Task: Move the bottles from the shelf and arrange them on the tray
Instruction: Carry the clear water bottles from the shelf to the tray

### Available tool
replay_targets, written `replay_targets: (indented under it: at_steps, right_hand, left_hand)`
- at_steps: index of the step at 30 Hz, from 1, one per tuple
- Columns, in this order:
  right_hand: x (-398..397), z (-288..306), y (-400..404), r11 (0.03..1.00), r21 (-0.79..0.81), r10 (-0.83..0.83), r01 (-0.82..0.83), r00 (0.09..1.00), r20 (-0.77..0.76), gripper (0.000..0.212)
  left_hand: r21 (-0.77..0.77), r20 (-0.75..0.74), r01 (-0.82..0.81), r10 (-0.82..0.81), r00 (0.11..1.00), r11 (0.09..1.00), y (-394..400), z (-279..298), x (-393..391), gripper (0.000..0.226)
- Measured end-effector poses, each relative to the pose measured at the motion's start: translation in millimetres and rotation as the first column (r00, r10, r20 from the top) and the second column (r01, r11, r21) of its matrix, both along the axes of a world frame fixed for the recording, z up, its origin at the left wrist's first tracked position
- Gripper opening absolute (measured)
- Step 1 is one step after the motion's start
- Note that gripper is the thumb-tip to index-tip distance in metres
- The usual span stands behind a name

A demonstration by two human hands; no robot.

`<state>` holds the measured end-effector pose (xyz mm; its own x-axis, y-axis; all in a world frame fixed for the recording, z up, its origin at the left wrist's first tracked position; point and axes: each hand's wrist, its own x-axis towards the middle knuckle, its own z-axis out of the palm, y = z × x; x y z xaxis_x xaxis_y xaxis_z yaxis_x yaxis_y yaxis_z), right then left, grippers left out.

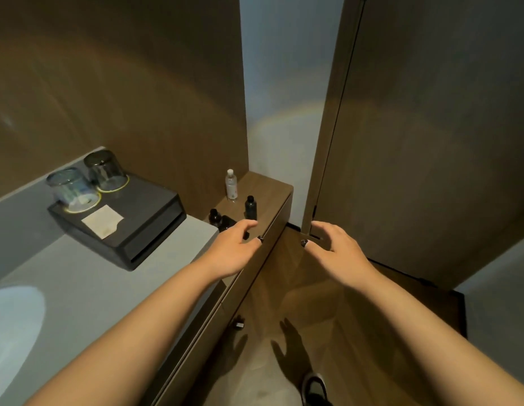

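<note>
- No bottles on the tray point(155, 230) yet, so the job looks like it's at the very start.
- The tray is black and sits on the grey counter point(79, 282), left of the shelf point(269, 194).
- On the tray now: 2 glasses point(88, 183) turned upside down, and a white card point(102, 221).
- All the bottles I can see are on the brown shelf, by the wall.
- Clear bottle point(231, 184) w/ white cap stands at the back.
- Dark bottle point(250, 207) stands just in front of it, a bit to the right.
- 2nd dark bottle point(214, 216) stands at the shelf's left edge, near the tray.
- Something else dark sits beside it, partly behind the left hand (maybe 1 more bottle, can't tell).
- Left hand point(234, 247) is spread wide w/ nothing in it, reaching over the shelf, close to the dark bottles but not touching.
- Right hand point(334, 244) is also spread and holds nothing, out past the shelf over the floor.
- Still to do: pick up each bottle, carry it left, line them up on the tray.
- Writing: clear bottle has a label w/ a small mark, too tiny to read. The card looks blank. No brand can be read.
</note>
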<state>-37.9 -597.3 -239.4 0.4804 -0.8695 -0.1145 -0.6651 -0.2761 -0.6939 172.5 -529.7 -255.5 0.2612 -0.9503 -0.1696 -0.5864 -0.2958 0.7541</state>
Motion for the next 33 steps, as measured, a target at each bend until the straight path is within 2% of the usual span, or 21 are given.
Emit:
replay_targets:
  at_steps: [8, 14, 22, 24, 27, 29, 32, 33]
  right_hand:
    - [1.8, -13.5, -117.8, 0.993, 0.087, 0.083, -0.083, 0.997, -0.001, 0.055]
    - [22.1, -19.4, -193.6, 0.977, 0.093, 0.195, -0.192, 0.980, -0.029, 0.055]
    - [76.1, -46.8, -238.8, 0.940, 0.252, 0.239, -0.230, 0.971, -0.007, 0.048]
    - [96.2, -56.8, -249.8, 0.904, 0.299, 0.322, -0.305, 0.947, -0.009, 0.051]
    - [136.1, -66.1, -273.1, 0.862, 0.341, 0.412, -0.375, 0.911, -0.039, 0.051]
    - [169.0, -66.9, -289.9, 0.856, 0.350, 0.417, -0.380, 0.908, -0.035, 0.040]
    - [218.3, -75.3, -317.0, 0.840, 0.392, 0.426, -0.374, 0.903, -0.051, 0.045]
    - [233.8, -79.6, -324.9, 0.829, 0.403, 0.443, -0.388, 0.895, -0.050, 0.048]
  left_hand:
    - [0.054, -0.001, -0.089, 0.090, 0.996, 0.995, -101.8, -3.4, -7.8, 0.051]
    - [0.050, -0.088, -0.235, 0.238, 0.967, 0.971, -151.6, -9.9, 8.3, 0.050]
    - [0.066, -0.221, -0.495, 0.497, 0.839, 0.866, -181.0, -34.8, 64.8, 0.043]
    - [0.089, -0.266, -0.545, 0.547, 0.793, 0.833, -188.9, -46.6, 85.8, 0.041]
    - [0.109, -0.287, -0.569, 0.574, 0.767, 0.815, -201.3, -62.1, 116.0, 0.027]
    - [0.069, -0.359, -0.576, 0.559, 0.748, 0.815, -217.5, -73.1, 139.2, 0.037]
    - [0.200, -0.272, -0.662, 0.690, 0.671, 0.722, -237.7, -91.5, 166.6, 0.017]
    - [0.226, -0.285, -0.668, 0.704, 0.651, 0.709, -243.4, -98.6, 174.6, 0.026]
